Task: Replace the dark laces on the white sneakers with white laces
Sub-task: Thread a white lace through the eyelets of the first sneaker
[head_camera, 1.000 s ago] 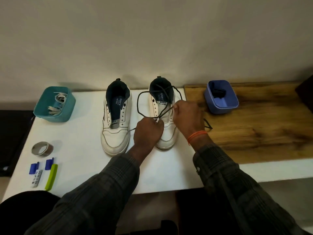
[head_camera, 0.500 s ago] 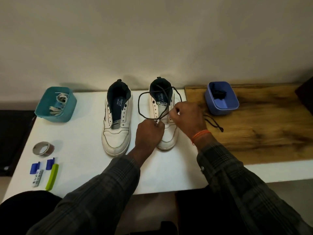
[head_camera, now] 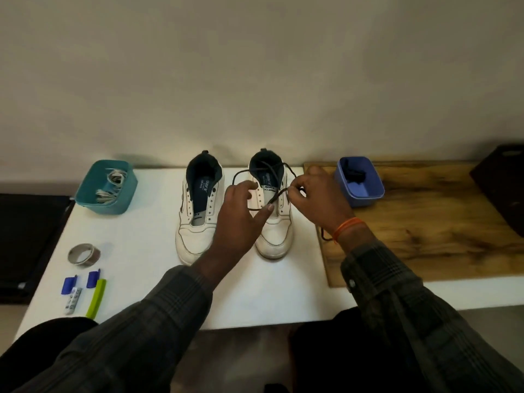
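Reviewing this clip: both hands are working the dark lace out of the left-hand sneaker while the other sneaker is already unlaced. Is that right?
Not quite. The head view shows the left hand and right hand on the dark lace of the right-hand sneaker. The left-hand sneaker is the one already unlaced.

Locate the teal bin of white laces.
In the head view, the teal bin sits at the far left of the white table, near the wall, left of the left sneaker and beyond the tape roll.
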